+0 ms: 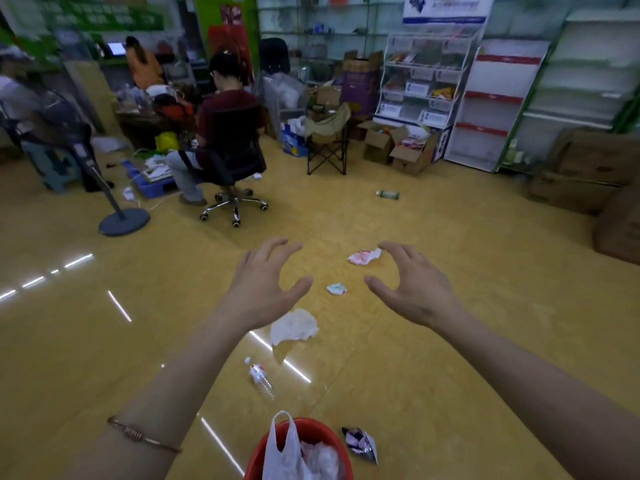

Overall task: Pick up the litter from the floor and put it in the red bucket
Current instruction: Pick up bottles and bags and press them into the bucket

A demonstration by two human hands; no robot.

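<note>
Litter lies scattered over the glossy yellow floor (450, 323): six pieces can be counted. Largest is the flat white plastic sheet (293, 328), just beyond the left wrist. One clear crushed plastic bottle (262, 377) lies on its side between that sheet and the bucket. A crumpled silver-and-purple foil wrapper (360, 444) lies just right of the bucket. A red-and-white crumpled wrapper (363, 256) lies near the right fingertips, and a small green-and-white wad (336, 289) sits between the two hands. One green-labelled bottle (388, 194) lies well apart, farther out on the floor.

At the bottom edge of the view stands the round red plastic bucket (322, 426); it holds a white carrier bag (282, 452) with its handles up and some crumpled clear plastic.

Both arms reach forward over the floor. The left hand (265, 284) and right hand (412, 285) are empty, fingers spread and curved, palms facing each other, touching nothing.
</note>
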